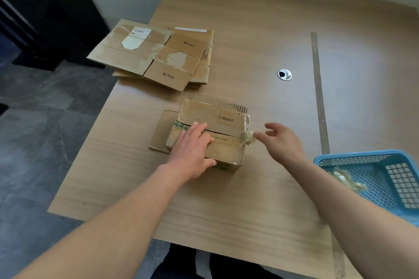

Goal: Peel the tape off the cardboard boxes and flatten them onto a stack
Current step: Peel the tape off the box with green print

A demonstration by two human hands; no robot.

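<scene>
box under tape removal

left hand (192, 147) lies flat on the cardboard box (217, 124), fingers spread, gripping nothing. right hand (282, 140) fingers pinch a crumpled tape wad (248, 137) at the box's right end. box worn, glossy, green print, on the bench (249, 199).

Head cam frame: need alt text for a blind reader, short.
A left hand presses flat on a taped cardboard box on a wooden table while the right hand pinches a wad of peeled tape at the box's right end. Flattened boxes are stacked behind, and a blue basket at right holds discarded tape.
</scene>
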